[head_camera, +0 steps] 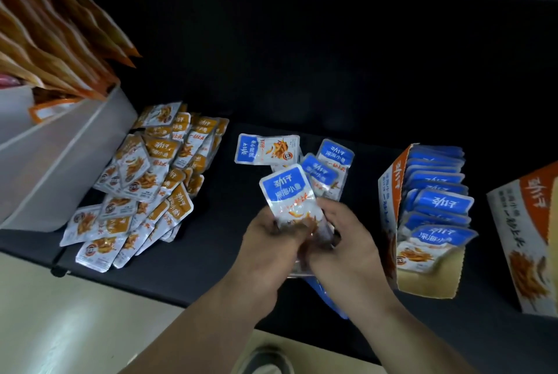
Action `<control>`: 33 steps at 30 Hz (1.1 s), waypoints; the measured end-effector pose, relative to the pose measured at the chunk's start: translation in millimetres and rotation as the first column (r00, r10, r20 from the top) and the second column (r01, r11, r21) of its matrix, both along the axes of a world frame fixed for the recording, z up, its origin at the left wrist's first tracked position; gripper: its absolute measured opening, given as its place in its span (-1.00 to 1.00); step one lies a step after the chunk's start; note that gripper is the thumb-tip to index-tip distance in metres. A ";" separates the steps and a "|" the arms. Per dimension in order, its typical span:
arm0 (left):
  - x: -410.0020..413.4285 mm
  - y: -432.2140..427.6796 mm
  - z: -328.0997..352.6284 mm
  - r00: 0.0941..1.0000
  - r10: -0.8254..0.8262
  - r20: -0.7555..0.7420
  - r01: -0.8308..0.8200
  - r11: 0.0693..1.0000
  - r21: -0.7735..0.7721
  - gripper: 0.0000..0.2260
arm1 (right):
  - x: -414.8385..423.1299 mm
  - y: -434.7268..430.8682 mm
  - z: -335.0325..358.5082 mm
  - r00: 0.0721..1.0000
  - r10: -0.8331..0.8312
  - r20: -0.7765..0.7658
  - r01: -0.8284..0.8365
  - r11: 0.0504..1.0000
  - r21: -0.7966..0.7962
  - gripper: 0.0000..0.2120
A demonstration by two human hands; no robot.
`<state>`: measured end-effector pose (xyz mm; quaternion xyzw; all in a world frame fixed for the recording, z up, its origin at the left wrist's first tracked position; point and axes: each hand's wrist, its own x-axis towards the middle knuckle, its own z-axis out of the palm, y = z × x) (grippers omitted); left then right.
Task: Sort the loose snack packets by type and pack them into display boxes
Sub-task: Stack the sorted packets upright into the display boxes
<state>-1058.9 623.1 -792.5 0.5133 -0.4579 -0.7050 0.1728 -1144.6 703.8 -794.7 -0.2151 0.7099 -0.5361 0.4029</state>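
Black table (211, 268), dim room. Near the front edge, left hand (265, 240) and right hand (347, 240) grip one bunch of blue packets (287, 192) from either side; we judge this squares it for boxing. The display box (389, 207), part filled with blue, stands just to the right across bare table. Orange packets (145, 180) lie heaped toward the left edge by the white bin (60, 162), well apart.

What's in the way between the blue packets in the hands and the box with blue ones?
Nothing visible. Only bare black table lies between the held blue packets and the open-topped box to their right.
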 end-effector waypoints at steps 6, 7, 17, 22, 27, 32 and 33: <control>11.3 -5.0 8.8 0.998 0.047 0.049 -0.041 0.993 -0.113 -0.77 | -4.4 1.9 16.3 0.998 0.062 0.004 -0.062 0.998 -0.012 -0.47; 14.2 -5.3 10.6 0.996 0.067 0.055 -0.059 0.988 -0.141 -0.77 | -6.6 3.5 18.3 1.000 0.030 0.009 -0.030 1.000 -0.007 -0.49; 16.6 18.2 47.1 0.998 0.030 -0.052 -0.045 0.947 -0.320 -0.73 | -34.1 -5.6 64.8 0.956 -0.091 0.279 0.125 0.986 -0.108 -0.62; -10.2 10.1 70.6 0.985 -0.156 -0.079 0.102 0.878 -0.467 -0.68 | -56.6 1.5 94.4 0.949 0.050 0.312 0.051 0.950 -0.308 -0.51; -37.7 15.2 90.8 0.925 -0.380 -0.023 0.310 0.787 -0.533 -0.68 | -98.6 39.0 111.9 0.979 0.111 0.172 -0.037 0.921 -0.387 -0.49; -65.9 31.5 88.2 0.857 -0.503 0.109 0.469 0.676 -0.569 -0.69 | -120.6 78.7 106.3 0.985 -0.038 0.170 0.097 0.930 -0.355 -0.48; -69.9 34.4 86.7 0.842 -0.521 0.142 0.499 0.650 -0.573 -0.70 | -122.8 85.2 104.0 0.979 -0.052 0.199 0.122 0.927 -0.355 -0.48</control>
